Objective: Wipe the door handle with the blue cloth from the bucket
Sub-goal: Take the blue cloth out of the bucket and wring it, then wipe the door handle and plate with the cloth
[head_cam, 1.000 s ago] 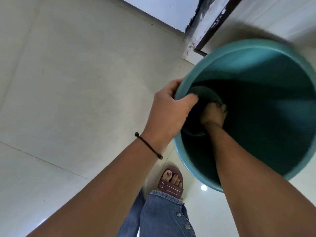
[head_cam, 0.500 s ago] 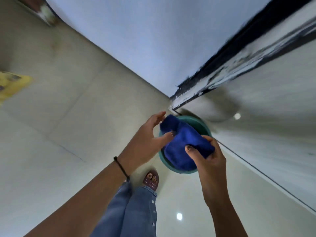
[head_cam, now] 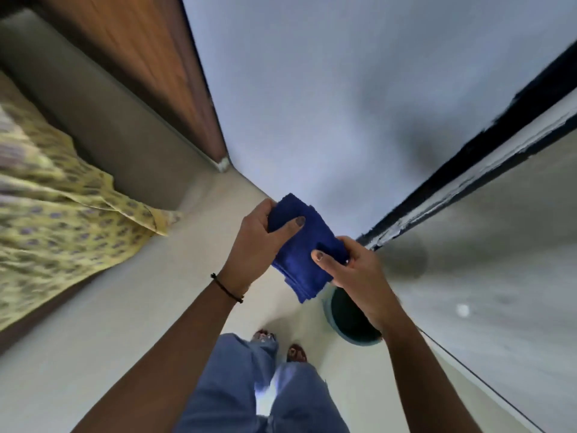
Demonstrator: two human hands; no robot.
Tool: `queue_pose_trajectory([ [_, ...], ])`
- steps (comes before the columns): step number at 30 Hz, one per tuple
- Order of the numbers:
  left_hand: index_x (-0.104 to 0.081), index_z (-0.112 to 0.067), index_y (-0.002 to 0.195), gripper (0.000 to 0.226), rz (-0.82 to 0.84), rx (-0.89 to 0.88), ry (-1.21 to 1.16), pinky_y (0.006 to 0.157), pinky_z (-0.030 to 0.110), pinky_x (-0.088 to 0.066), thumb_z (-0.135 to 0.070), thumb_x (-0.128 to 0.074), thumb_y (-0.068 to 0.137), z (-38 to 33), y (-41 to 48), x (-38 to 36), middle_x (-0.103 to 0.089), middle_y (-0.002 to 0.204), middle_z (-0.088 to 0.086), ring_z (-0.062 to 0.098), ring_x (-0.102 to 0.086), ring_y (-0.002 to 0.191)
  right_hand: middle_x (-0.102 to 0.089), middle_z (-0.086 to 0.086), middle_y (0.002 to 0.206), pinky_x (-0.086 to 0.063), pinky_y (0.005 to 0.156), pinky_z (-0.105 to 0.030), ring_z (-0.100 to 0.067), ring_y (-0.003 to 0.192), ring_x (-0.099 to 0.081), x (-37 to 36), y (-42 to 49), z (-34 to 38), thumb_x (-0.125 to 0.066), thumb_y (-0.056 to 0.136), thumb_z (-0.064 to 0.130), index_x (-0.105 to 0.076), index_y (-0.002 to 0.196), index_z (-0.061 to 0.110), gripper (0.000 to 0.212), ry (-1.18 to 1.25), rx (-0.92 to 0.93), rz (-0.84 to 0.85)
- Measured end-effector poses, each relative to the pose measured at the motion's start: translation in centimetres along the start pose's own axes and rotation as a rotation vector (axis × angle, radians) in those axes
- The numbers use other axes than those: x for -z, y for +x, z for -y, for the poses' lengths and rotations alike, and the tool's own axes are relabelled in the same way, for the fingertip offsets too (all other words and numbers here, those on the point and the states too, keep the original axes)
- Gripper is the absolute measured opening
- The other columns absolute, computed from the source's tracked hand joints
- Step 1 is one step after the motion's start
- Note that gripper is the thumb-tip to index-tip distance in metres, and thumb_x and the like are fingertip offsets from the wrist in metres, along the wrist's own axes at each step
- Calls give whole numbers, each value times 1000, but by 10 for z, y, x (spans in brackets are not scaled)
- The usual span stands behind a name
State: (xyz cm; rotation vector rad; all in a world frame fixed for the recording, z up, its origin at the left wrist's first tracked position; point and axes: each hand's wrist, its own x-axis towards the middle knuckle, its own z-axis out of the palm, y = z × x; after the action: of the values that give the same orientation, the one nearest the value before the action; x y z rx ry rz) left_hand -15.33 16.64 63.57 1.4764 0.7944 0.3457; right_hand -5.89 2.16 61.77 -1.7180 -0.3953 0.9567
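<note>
Blue cloth (head_cam: 304, 245) is up at waist level, out of the bucket (head_cam: 352, 326) on the floor below, folded in several layers and held between both hands. Left hand (head_cam: 259, 242) pinches the upper corner with its thumb on top; right hand (head_cam: 352, 267) pinches the lower right edge the same way. It looks soft, light and limp, possibly damp though blur hides that, so best bunched into 1 palm for wiping.
</note>
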Motion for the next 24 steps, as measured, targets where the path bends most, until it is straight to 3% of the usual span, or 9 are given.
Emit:
queue_pose_trajectory([
  [4, -56, -12, 87, 21, -95, 21, -108, 59, 21, -48, -25, -72, 82, -18, 5, 49, -63, 79, -3, 8, -58, 69, -72, -10, 95, -60, 80, -46, -23, 86, -70, -33, 14, 26, -73, 80, 16, -65, 97, 14, 18, -101, -25, 148],
  [9, -61, -7, 109, 30, 14, 118, -295, 82, 40, -56, -24, -68, 86, -23, 44, 124, -72, 106, 10, 23, -69, 97, -69, -5, 81, -57, 82, -44, -24, 79, -66, -101, 58, 69, -62, 83, 1, -64, 85, 16, 15, -47, 70, 13],
  [12, -60, -8, 110, 26, 8, 87, -270, 80, 37, -57, -22, -65, 89, -29, 78, 175, -72, 105, 8, 21, -69, 95, -68, -4, 78, -54, 85, -42, -19, 79, -62, -156, 80, 99, -57, 78, -2, -64, 83, 13, 17, 202, 110, -43],
  [15, -59, -20, 100, 15, -9, -36, -46, 75, 25, -56, -24, -66, 87, -38, 113, 231, -69, 97, -1, 14, -67, 90, -70, -6, 84, -55, 84, -42, -20, 83, -65, -214, 103, 127, -61, 74, 8, -62, 92, 7, 18, 339, 169, -44],
  [17, -58, -23, 102, 19, 52, -83, 31, 74, 22, -55, -26, -68, 86, -45, 135, 264, -69, 100, -1, 14, -67, 94, -70, -7, 90, -55, 83, -42, -23, 88, -66, -245, 119, 143, -67, 74, 13, -59, 100, 3, 29, 387, 204, -65],
  [20, -56, -18, 115, 43, 253, 12, -154, 83, 27, -54, -28, -74, 78, -54, 172, 307, -69, 113, 4, 17, -66, 107, -71, -3, 90, -58, 76, -36, -22, 85, -68, -278, 149, 167, -71, 71, 11, -51, 112, 4, 46, 428, 199, -104],
  [24, -60, -11, 119, 62, 403, 61, -265, 82, 30, -55, -33, -83, 65, -66, 230, 344, -71, 114, 9, 23, -67, 107, -71, -5, 106, -59, 82, -41, -27, 98, -69, -298, 195, 193, -75, 66, 12, -51, 123, 26, 63, 448, 140, -90],
])
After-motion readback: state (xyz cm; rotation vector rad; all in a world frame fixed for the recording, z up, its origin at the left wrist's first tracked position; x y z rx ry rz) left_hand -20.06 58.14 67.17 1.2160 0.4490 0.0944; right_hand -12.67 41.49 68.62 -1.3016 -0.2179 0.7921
